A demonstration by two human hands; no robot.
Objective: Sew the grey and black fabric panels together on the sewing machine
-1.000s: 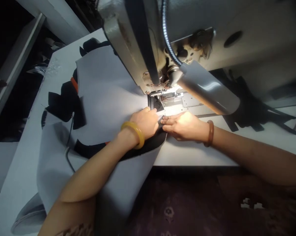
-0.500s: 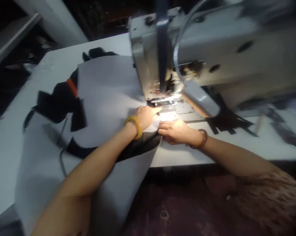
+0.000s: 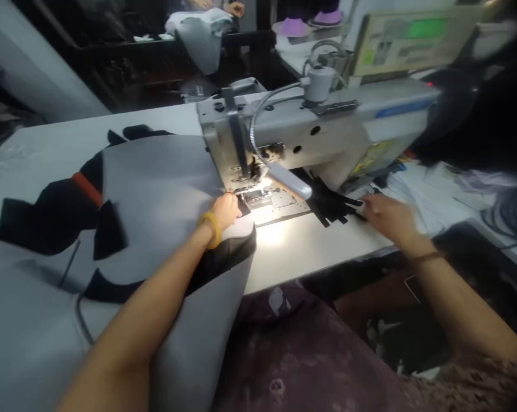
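Note:
A grey fabric panel with a black edge (image 3: 159, 200) lies across the table left of an industrial sewing machine (image 3: 292, 126). My left hand (image 3: 226, 210) grips the panel's edge close to the presser foot (image 3: 245, 194). Black fabric pieces (image 3: 47, 220) with an orange strip (image 3: 86, 189) lie joined to the panel. My right hand (image 3: 387, 216), blurred, is away from the panel, its fingertips nearly touching a bunch of black fabric strips (image 3: 333, 203) behind the machine's lit plate.
A gooseneck lamp (image 3: 288, 180) hangs over the needle area. Loose papers (image 3: 430, 191) lie at the right, below a dark mass (image 3: 468, 103). A control panel (image 3: 413, 40) stands behind the machine. Another person's hand (image 3: 235, 8) shows at the far top.
My right hand has left the fabric by the needle and moved right to the black strips. The view has swung up and back, showing more of the machine and room.

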